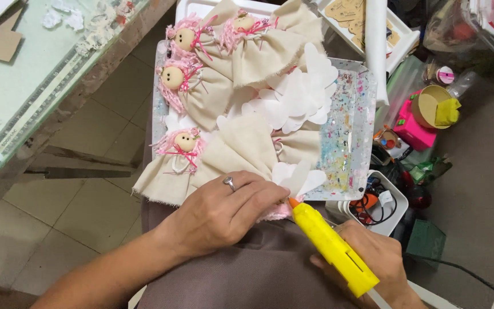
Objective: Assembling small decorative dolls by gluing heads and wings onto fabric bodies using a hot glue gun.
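My left hand (224, 212), a ring on one finger, presses down on a cloth doll with pink yarn hair (275, 212) lying on my lap. Most of that doll is hidden under the hand. White paper wings (298, 177) stick out just past my fingertips. My right hand (375, 260) grips a yellow glue gun (330, 245), whose orange nozzle points at the spot where the wings meet the doll. Several finished beige dolls (187, 151) with wooden heads and pink hair lie on a paint-spattered tray (350, 131).
A pile of white wing cutouts (298, 97) rests on the tray. A green cutting-mat table (24, 86) stands at the left. Boxes, a pink container (413, 129), a tape roll (430, 106) and a white tub of cables (381, 203) crowd the right.
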